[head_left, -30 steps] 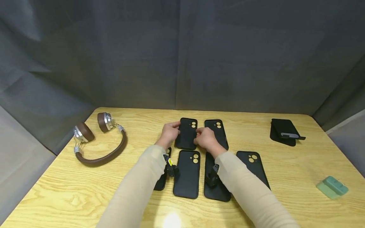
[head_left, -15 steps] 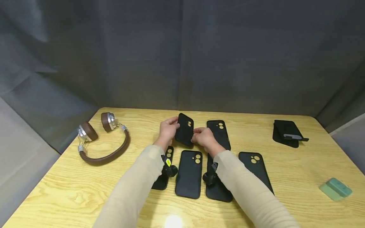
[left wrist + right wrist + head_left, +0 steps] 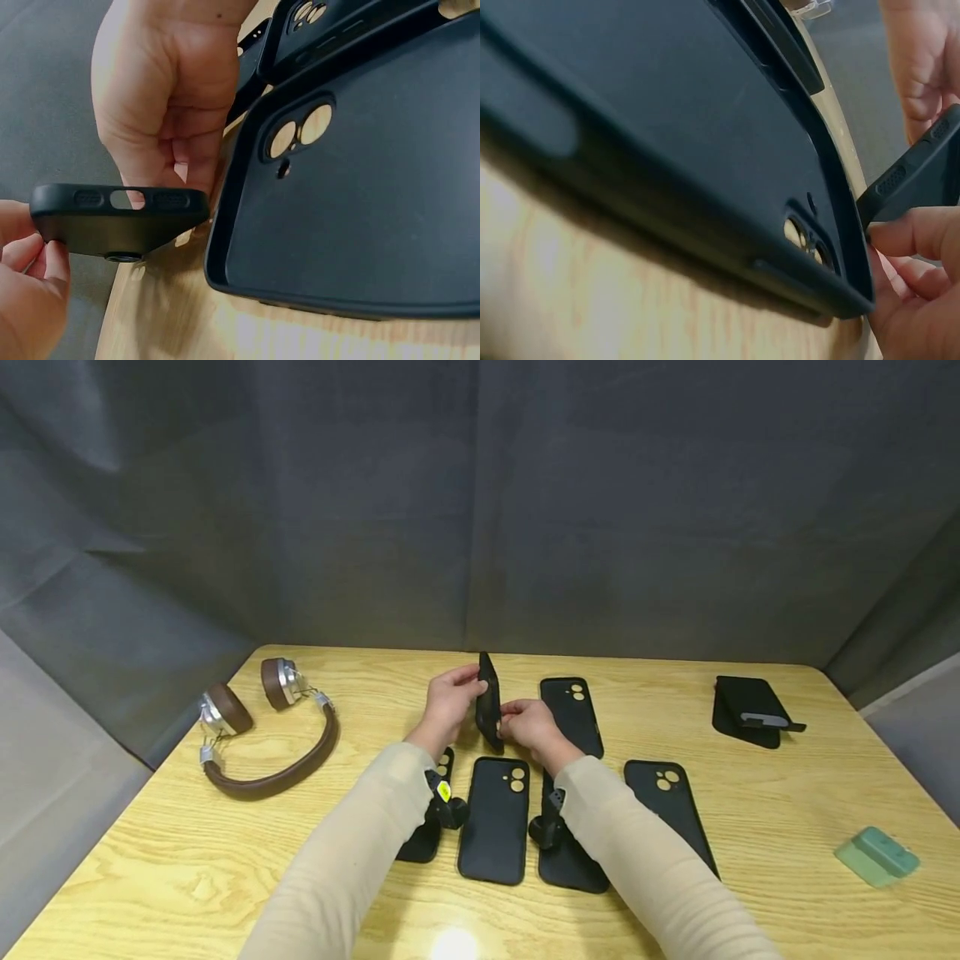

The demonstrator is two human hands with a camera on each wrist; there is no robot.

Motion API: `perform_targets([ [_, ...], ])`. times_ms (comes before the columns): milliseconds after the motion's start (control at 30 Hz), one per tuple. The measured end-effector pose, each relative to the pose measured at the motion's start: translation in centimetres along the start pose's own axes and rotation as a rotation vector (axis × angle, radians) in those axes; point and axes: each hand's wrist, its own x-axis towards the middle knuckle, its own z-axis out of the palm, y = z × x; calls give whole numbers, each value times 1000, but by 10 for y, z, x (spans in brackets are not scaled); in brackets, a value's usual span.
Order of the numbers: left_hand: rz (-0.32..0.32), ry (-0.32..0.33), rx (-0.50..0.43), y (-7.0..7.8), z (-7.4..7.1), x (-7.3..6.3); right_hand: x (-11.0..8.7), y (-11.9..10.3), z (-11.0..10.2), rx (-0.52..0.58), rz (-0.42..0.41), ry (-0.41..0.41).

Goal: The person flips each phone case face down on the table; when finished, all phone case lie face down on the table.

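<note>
Head view: the left hand (image 3: 444, 706) and right hand (image 3: 531, 727) grasp one black phone case (image 3: 488, 703) between them, standing on edge toward the far side of the table (image 3: 150, 868); other phone cases (image 3: 492, 822) lie flat. Left wrist view: its port end faces the camera, left fingertips partly hidden. Right wrist view: right thumb and fingers pinch a corner. Judged partway: case raised, not yet laid flat; table contact undetermined.
</note>
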Motion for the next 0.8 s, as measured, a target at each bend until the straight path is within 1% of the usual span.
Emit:
perform_targets([
  [300, -5, -13, 57, 1, -2, -3, 1, 0, 1, -113, -23, -51],
  [567, -12, -45, 93, 2, 3, -4, 1, -1, 0, -227, -72, -54],
  [667, -13, -48, 97, 0, 6, -4, 1, -1, -1, -236, -80, -56],
  [800, 4, -47, 87, -3, 10, -5, 1, 0, -3, -221, -74, -65],
])
